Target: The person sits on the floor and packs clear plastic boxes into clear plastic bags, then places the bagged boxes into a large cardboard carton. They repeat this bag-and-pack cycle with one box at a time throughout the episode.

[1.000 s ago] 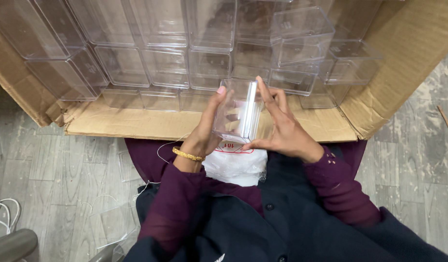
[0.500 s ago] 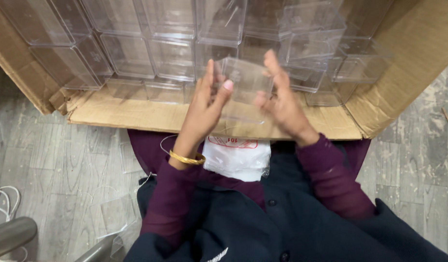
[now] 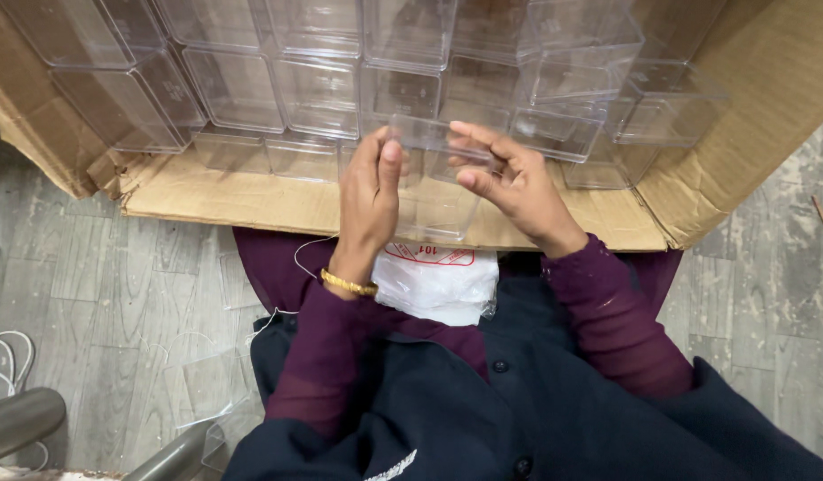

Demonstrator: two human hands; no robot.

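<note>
At the centre of the frame, the left hand point(image 3: 371, 200) and right hand point(image 3: 509, 183) hold between them one clear square plastic box point(image 3: 434, 178), in front of the open brown cardboard carton point(image 3: 768, 80) of similar boxes. It seems under inspection; turning it needs gentle fingers.

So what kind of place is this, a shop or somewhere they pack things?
Probably a small packing or assembly spot on the floor of a workshop or home. A large cardboard carton lies open, filled with rows of clear plastic boxes, and a white plastic bag rests in the person's lap over a grey tiled floor.
</note>
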